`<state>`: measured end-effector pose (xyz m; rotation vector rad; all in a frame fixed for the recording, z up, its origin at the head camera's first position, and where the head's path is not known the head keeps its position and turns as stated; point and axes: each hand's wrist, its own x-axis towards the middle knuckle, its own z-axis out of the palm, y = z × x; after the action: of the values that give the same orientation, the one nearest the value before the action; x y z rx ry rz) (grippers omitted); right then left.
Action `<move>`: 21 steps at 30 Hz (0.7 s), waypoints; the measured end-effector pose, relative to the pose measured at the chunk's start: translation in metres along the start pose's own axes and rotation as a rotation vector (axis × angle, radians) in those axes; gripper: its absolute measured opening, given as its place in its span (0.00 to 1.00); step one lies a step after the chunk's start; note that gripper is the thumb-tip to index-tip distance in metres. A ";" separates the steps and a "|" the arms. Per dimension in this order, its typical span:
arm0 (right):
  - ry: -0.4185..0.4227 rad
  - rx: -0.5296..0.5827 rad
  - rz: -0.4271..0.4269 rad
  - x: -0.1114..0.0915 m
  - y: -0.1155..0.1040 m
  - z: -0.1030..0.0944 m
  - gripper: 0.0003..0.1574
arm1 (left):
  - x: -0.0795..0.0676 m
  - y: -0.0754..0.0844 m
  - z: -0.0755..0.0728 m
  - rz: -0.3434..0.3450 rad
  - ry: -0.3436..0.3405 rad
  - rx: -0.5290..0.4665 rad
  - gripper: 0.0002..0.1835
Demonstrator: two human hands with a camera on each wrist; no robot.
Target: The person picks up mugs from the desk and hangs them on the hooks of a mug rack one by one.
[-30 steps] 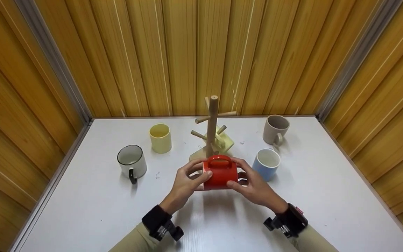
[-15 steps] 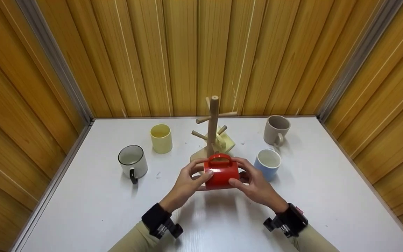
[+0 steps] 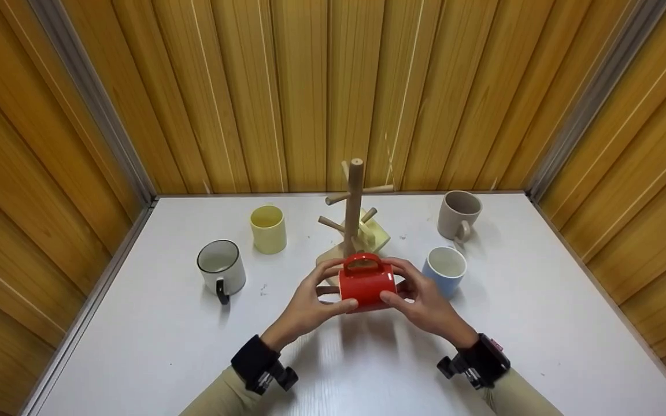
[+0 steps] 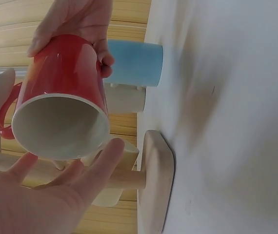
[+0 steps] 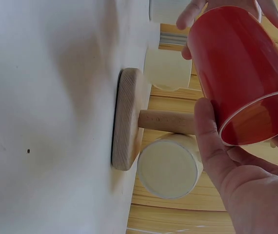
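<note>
A red mug [image 3: 367, 286] is held on its side above the table, its handle up and its pale mouth towards my left hand. My right hand [image 3: 425, 303] grips the closed end between thumb and curled fingers. At the mouth end, my left hand [image 3: 307, 303] reaches round the rim with its fingers spread and relaxed; its fingertips lie at the rim in the left wrist view. Right behind the red mug stands a wooden mug tree [image 3: 354, 208] with several pegs. A pale yellow mug [image 3: 378, 234] sits tilted behind the tree's post, partly hidden.
On the left stand a white mug with a black handle [image 3: 221, 271] and a yellow mug [image 3: 269, 231]. To the right are a blue mug [image 3: 444, 274], close to my right hand, and a beige mug [image 3: 457, 216]. Wood-patterned walls [image 3: 298, 98] enclose the white table [image 3: 154, 346].
My left thumb has slid down from the mug's side to its lower edge, and the left fingers have loosened. The red mug has turned slightly; my right hand keeps its grip.
</note>
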<state>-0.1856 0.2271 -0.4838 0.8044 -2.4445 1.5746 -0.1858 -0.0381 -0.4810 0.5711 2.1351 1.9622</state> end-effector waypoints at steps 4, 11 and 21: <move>0.016 -0.036 -0.008 0.002 -0.006 0.001 0.36 | 0.000 0.001 0.001 -0.001 -0.002 0.010 0.42; 0.018 -0.028 -0.017 0.003 -0.032 0.001 0.35 | 0.002 -0.002 0.001 0.008 -0.009 -0.007 0.35; 0.011 -0.032 0.023 0.006 -0.038 0.000 0.35 | 0.005 -0.003 0.000 -0.002 0.007 0.009 0.35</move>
<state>-0.1718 0.2131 -0.4508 0.7627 -2.4735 1.5387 -0.1905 -0.0360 -0.4835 0.5646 2.1482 1.9574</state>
